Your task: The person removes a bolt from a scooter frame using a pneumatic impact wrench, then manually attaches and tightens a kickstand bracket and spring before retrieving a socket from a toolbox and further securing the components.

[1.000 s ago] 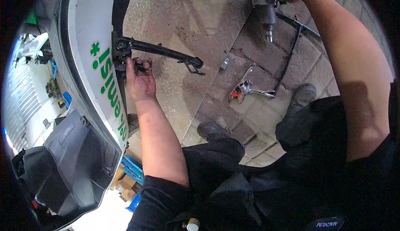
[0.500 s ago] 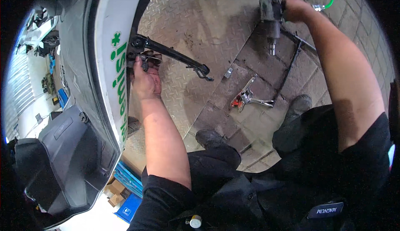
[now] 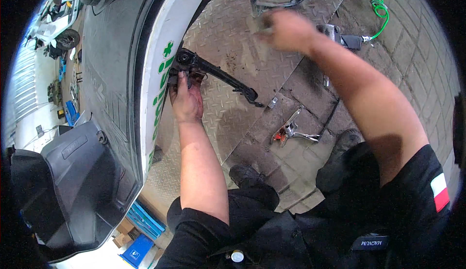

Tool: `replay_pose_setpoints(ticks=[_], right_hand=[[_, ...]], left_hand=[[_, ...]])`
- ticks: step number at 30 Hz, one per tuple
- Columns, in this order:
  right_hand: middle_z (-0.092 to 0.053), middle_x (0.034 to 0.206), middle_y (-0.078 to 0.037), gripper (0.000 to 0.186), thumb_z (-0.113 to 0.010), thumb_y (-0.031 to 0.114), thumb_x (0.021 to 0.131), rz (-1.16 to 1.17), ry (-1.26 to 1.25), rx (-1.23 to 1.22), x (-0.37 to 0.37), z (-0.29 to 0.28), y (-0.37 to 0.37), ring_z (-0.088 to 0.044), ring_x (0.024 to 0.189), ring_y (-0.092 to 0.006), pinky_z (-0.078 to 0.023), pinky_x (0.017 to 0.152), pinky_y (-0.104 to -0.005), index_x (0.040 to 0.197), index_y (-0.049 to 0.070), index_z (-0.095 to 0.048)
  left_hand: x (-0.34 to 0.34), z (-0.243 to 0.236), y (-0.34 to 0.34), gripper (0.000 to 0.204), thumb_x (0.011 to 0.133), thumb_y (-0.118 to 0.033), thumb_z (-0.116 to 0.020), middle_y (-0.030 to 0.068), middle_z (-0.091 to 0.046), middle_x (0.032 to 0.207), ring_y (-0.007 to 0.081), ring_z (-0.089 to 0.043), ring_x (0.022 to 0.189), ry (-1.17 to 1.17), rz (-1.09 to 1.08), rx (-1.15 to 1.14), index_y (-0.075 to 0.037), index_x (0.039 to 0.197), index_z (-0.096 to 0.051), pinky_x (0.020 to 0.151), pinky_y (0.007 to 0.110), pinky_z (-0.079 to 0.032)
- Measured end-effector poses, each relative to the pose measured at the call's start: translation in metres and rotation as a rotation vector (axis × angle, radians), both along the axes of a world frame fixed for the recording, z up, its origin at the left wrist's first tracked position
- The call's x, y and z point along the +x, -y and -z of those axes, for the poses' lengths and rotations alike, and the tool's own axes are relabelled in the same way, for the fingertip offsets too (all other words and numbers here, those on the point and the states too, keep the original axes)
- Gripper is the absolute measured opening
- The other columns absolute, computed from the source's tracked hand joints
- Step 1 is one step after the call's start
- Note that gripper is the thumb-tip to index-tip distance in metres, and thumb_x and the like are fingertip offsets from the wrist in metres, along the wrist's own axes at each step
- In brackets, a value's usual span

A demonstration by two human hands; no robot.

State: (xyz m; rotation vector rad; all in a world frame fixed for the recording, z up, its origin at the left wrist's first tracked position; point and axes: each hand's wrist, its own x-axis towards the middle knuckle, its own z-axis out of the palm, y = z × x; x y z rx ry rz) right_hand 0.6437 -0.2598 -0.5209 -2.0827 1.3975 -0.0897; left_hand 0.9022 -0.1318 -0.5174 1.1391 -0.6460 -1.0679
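Note:
My left hand [image 3: 187, 99] is closed round the dark bracket [image 3: 180, 73] at the inner end of a black side stand [image 3: 223, 77], beside the scooter's white lower edge. My thumb points up against it, while the fingertips are partly hidden. Out over the ridged metal plate, my right hand [image 3: 286, 30] is smeared by motion, so its fingers cannot be read. The impact wrench [image 3: 350, 41] lies on the paving, partly behind my right forearm, its socket [image 3: 326, 81] showing below the arm.
The scooter [image 3: 116, 50] fills the left. Locking pliers [image 3: 293, 130] and a small metal socket [image 3: 273, 102] lie on the brick paving [image 3: 262, 147]. A green coiled air hose [image 3: 378, 2] runs to the wrench. A black pedal-like lever [image 3: 286, 2] stands at the plate's far end.
My right hand has let go of the impact wrench, which rests on the paving, and has moved left over the metal plate. My left hand stays at the bracket. The view has shifted.

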Motion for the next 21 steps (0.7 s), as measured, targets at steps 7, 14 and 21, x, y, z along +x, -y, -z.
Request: replay_pose_setpoints(ticks=[7, 14, 21], right_hand=[[-0.057, 0.121, -0.018, 0.063, -0.064, 0.044, 0.083, -0.084, 1.038, 0.684, 0.104, -0.029, -0.032, -0.053, 0.113, -0.0243, -0.039, 0.099, -0.0341, 0.124, -0.002, -0.05], [-0.061, 0.111, -0.013, 0.047, -0.064, 0.016, 0.076, -0.04, 1.596, 1.124, 0.133, -0.019, -0.024, -0.055, 0.103, -0.0218, -0.04, 0.094, -0.0322, 0.117, -0.005, -0.055], [-0.063, 0.099, -0.011, 0.04, -0.061, 0.002, 0.071, -0.028, 1.333, 1.058, 0.13, -0.019, -0.014, -0.058, 0.09, -0.0203, -0.045, 0.085, -0.0301, 0.11, -0.006, -0.057]], left_hand=[[-0.01, -0.001, -0.002, 0.04, 0.093, -0.013, -0.052, 0.0147, -0.052, 0.122, 0.0251, -0.054, 0.107, 0.144, -0.076, 0.058, 0.004, 0.128, -0.041, 0.094, 0.039, -0.044], [-0.011, -0.026, -0.017, 0.03, 0.089, -0.012, -0.057, 0.0114, -0.059, 0.112, 0.0197, -0.054, 0.102, 0.725, -0.197, 0.24, 0.005, 0.114, -0.055, 0.091, 0.031, -0.04], [-0.012, -0.039, -0.02, 0.028, 0.089, -0.015, -0.058, 0.0105, -0.062, 0.104, 0.0189, -0.057, 0.093, 0.638, -0.165, 0.441, 0.005, 0.109, -0.057, 0.084, 0.031, -0.044]])
